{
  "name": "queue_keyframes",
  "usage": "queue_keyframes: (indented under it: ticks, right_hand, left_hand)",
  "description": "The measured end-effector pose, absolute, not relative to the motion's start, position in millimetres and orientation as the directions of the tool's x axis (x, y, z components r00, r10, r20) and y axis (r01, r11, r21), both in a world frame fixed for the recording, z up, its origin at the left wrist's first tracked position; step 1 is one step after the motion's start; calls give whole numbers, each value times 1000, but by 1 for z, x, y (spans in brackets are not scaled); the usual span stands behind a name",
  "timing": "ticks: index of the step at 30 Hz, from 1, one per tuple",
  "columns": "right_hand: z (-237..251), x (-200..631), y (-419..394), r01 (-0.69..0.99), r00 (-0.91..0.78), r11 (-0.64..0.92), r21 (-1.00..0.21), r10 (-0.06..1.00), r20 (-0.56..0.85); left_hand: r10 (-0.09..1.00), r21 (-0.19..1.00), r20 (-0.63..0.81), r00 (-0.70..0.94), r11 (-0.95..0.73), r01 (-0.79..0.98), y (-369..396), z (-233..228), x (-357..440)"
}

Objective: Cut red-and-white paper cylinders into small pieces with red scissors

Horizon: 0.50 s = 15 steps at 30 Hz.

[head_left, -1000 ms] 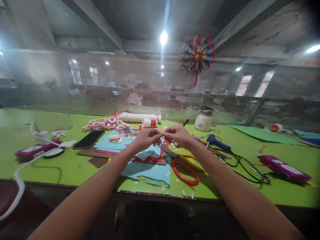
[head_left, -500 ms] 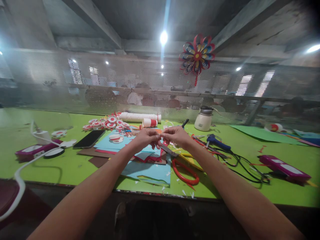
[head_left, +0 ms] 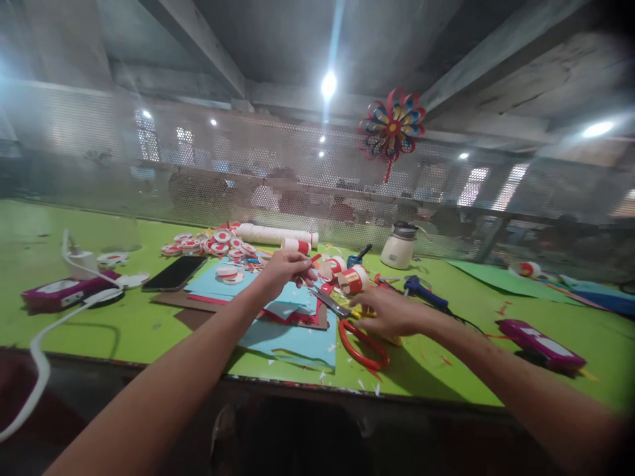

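my left hand (head_left: 285,266) hangs above the blue paper (head_left: 292,338), fingers pinched on a small red strip (head_left: 315,258). my right hand (head_left: 389,313) lies flat, fingers loosely spread, on the red-handled scissors (head_left: 358,334) just right of that paper, on the green table (head_left: 124,324).

Red-handled scissors (head_left: 358,330) flat on green table, blades closed, small red paper strip (head_left: 314,258) held aloft
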State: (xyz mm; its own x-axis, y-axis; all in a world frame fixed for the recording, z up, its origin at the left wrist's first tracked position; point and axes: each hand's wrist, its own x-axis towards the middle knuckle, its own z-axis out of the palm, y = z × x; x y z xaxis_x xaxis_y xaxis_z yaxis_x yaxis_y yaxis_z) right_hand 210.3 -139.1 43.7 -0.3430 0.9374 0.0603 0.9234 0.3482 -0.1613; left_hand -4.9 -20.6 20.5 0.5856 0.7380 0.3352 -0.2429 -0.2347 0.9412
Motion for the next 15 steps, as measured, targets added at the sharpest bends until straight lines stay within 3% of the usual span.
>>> queue_keyframes:
  ticks: [3,12,15]
  right_hand:
    - [34,211,-153,953,-303,303,-20,951,-61]
    - [11,220,-130,981,-141,116,-157,977,-158]
    - [6,221,-122,982,-70,49,-181,992,-108]
  left_hand:
    - [762,946,305,571,-172,-275,-20,20,-4]
    - [813,943,178,554,21,-334,-13,16,-2]
    - [800,936,197,567,19,-351,-13,17,-2]
